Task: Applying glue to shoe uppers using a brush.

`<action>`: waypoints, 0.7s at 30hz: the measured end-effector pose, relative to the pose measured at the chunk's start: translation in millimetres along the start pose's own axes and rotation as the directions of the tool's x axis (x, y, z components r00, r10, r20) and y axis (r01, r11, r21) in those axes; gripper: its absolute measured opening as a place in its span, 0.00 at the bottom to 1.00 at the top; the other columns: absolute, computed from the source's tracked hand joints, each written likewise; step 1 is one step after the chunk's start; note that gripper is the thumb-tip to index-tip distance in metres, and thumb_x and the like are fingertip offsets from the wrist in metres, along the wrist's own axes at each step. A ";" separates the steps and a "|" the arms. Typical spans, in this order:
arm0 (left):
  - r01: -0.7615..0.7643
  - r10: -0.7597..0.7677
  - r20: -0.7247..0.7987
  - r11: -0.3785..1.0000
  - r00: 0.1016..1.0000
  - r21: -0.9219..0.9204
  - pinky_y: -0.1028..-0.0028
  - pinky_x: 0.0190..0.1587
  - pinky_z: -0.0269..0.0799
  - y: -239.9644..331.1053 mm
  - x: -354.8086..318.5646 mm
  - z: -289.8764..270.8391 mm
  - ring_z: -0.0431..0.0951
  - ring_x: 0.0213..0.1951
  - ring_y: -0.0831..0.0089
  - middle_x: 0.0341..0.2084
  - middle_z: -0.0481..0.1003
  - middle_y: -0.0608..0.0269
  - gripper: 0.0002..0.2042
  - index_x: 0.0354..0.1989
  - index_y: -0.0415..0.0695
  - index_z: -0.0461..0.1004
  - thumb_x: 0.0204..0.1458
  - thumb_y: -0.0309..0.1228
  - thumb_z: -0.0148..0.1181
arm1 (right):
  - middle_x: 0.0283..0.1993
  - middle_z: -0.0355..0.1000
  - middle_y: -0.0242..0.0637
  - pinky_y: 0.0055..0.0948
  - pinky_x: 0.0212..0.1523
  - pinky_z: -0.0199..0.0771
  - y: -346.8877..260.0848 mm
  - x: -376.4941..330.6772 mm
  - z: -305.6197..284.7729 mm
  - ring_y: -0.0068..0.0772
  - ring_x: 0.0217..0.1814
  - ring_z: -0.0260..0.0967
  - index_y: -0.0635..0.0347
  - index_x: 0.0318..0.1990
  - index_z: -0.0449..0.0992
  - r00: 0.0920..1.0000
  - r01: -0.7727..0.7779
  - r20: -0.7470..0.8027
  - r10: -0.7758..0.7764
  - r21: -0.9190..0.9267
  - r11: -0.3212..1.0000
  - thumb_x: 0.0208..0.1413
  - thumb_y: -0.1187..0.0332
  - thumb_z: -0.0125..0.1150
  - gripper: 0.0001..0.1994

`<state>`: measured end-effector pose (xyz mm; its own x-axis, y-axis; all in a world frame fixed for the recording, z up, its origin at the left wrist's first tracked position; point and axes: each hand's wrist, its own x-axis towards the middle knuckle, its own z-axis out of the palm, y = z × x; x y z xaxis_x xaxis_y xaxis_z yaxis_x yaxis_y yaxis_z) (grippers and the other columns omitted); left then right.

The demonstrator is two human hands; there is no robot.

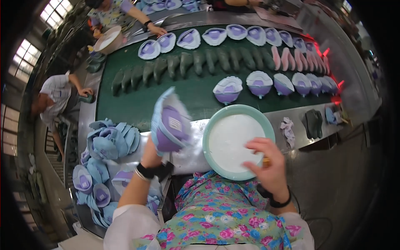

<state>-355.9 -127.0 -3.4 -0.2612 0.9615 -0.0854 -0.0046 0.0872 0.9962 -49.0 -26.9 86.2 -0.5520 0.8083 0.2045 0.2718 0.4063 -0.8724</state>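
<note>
A blue and purple shoe upper (171, 123), blurred by motion, is held upright left of the bowl. My left hand (151, 155) grips it from below, its fingers mostly hidden behind the upper. Over the right side of a pale green bowl (207, 156) of white liquid (231, 141) is my right hand (268, 162), with fingers curled. A small orange-yellow thing (266, 161) shows between its thumb and palm; what it belongs to is hidden.
Blue and purple uppers (110, 143) lie piled at left. On the green belt (166, 100) are rows of uppers (215, 36), dark soles (185, 62) and pink soles (287, 60). A crumpled cloth (288, 131) lies right of the bowl. Co-workers (54, 98) work at left and far left.
</note>
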 end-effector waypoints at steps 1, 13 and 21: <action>-0.197 0.204 0.007 0.937 0.979 0.289 0.71 0.45 0.75 19.8 -8.8 36.6 0.76 0.45 0.69 0.43 0.75 0.57 0.18 0.52 0.37 0.68 0.52 0.29 0.59 | 0.46 0.72 0.39 0.29 0.42 0.72 -7.8 5.2 9.9 0.36 0.43 0.71 0.60 0.41 0.77 0.992 0.124 0.016 -0.123 -0.034 0.992 0.40 0.70 0.73 0.18; -0.180 0.204 0.033 0.918 0.978 -0.353 0.67 0.59 0.62 29.8 -60.8 116.7 0.64 0.58 0.67 0.59 0.58 0.57 0.39 0.63 0.45 0.48 0.43 0.21 0.65 | 0.52 0.72 0.40 0.34 0.38 0.76 -4.1 -40.6 14.7 0.39 0.43 0.72 0.58 0.34 0.75 0.941 0.247 0.241 -0.239 -0.004 0.969 0.35 0.71 0.71 0.16; 0.147 -0.186 -0.020 0.832 0.982 -0.536 0.68 0.52 0.69 28.6 -68.4 129.9 0.73 0.49 0.70 0.46 0.72 0.58 0.19 0.54 0.37 0.67 0.52 0.21 0.56 | 0.37 0.75 0.36 0.25 0.32 0.70 5.3 -25.4 -22.6 0.29 0.30 0.69 0.60 0.40 0.77 0.978 0.122 -0.151 -0.143 -0.141 0.983 0.45 0.65 0.71 0.15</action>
<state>-212.8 -156.4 28.5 -0.2754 0.9228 -0.2693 -0.5592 0.0741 0.8257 -15.7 -35.8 86.4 -0.4600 0.7970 0.3914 0.3110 0.5575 -0.7697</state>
